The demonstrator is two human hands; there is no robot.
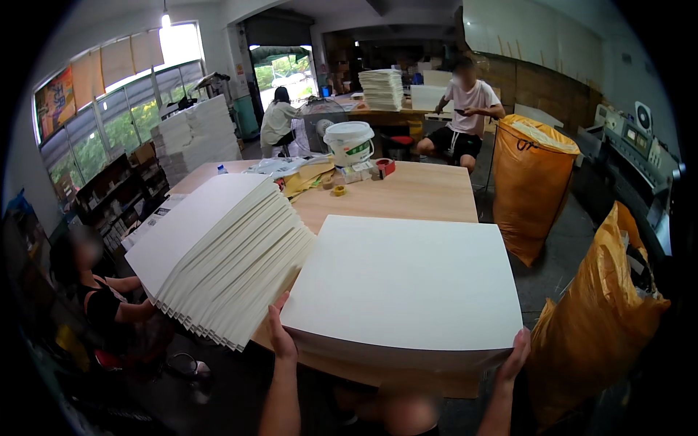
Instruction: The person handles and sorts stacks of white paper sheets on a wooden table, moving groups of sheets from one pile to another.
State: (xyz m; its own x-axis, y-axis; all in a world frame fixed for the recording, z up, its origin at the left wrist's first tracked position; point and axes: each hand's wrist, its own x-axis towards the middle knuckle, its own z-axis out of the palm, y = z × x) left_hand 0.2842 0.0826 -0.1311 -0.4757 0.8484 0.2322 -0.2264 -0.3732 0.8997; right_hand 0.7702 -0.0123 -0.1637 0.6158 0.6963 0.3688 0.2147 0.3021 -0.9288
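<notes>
A thick, squared stack of white sheets (407,283) lies in front of me at the table's near side. My left hand (282,330) presses against its near left corner, fingers along the side. At the near right corner, my right hand (515,356) grips the opposite side, so the stack sits between both palms. The undersides of my fingers are partly hidden. To the left, a fanned pile of white folded sheets (236,261) leans in overlapping layers, close to the squared stack. A co-worker's hands touch that pile's left edge.
On the wooden table (443,189) stand a white bucket (349,142), tape rolls (339,190) and yellow paper (309,178). Orange sacks (534,185) stand at the right. One person sits at the left (109,305); two others are farther back.
</notes>
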